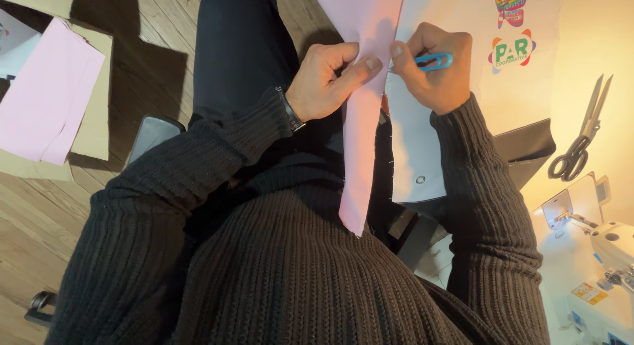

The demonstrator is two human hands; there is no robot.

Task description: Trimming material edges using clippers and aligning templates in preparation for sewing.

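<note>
Right hand [432, 71]: tight grip on a blue-handled tool [432, 61], tip at the seam. Left hand [327, 80]: thumb-and-finger grip pinching the pink fabric strip [363, 133] just beside it. Strip is smooth and thin, long axis running from the grip toward the body, tapering over the ribbed dark sweater. White printed fabric [462, 28] borders the right grip. Scissors [581, 140] well apart on the table [594, 47].

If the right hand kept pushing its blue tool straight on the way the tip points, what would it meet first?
The right hand aims the blue tool leftward at the seam, so it would probably meet the pink fabric strip first, then the left hand's thumb. Depth is unclear.
</note>
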